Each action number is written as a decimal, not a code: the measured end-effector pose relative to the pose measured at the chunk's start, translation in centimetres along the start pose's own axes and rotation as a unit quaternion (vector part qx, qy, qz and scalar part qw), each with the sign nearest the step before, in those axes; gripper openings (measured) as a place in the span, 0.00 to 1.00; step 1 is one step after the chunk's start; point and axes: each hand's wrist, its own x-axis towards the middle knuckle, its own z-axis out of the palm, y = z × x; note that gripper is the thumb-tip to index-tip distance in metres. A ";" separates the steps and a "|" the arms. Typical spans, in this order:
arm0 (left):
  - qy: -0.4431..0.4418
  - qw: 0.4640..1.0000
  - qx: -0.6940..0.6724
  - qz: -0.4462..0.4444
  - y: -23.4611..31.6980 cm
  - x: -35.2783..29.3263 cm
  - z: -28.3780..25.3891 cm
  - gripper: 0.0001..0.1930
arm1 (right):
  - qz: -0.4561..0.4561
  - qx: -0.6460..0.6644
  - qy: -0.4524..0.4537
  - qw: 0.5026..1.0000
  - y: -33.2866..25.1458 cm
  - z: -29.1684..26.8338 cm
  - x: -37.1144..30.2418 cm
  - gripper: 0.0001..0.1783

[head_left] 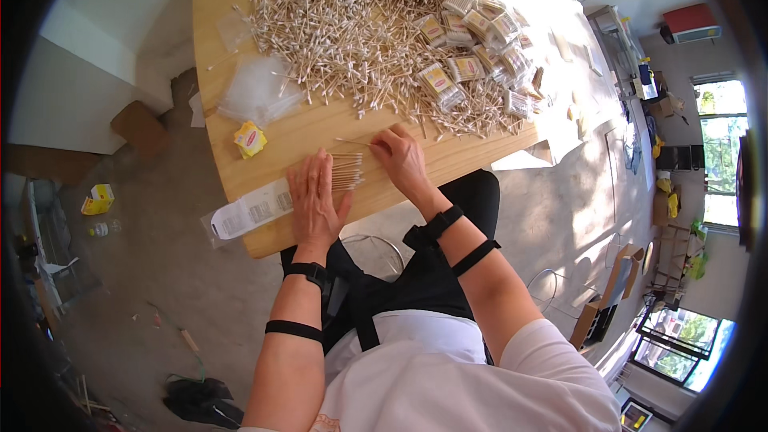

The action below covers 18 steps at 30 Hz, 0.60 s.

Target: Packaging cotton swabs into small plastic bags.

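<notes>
From my head, the left of two fisheye cameras looks down past my shirt (432,376) and forearms (286,368), facing my left grip (314,200) and right grip (400,162) at the near edge of the surface (324,124). It sits fairly near them, yet sees so wide that the floor (232,304) and distant windows (718,160) bend along its rim.

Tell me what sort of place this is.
Probably a small packing workshop: a large heap of pale, white-tipped cotton swabs and a cluster of clear plastic swab packets lie on a light wooden table.
</notes>
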 end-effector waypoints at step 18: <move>-0.026 0.991 -0.127 0.041 -2.7 3.2 -2.5 0.57 | 0.031 0.125 0.135 0.982 -1.5 0.6 -6.6 0.07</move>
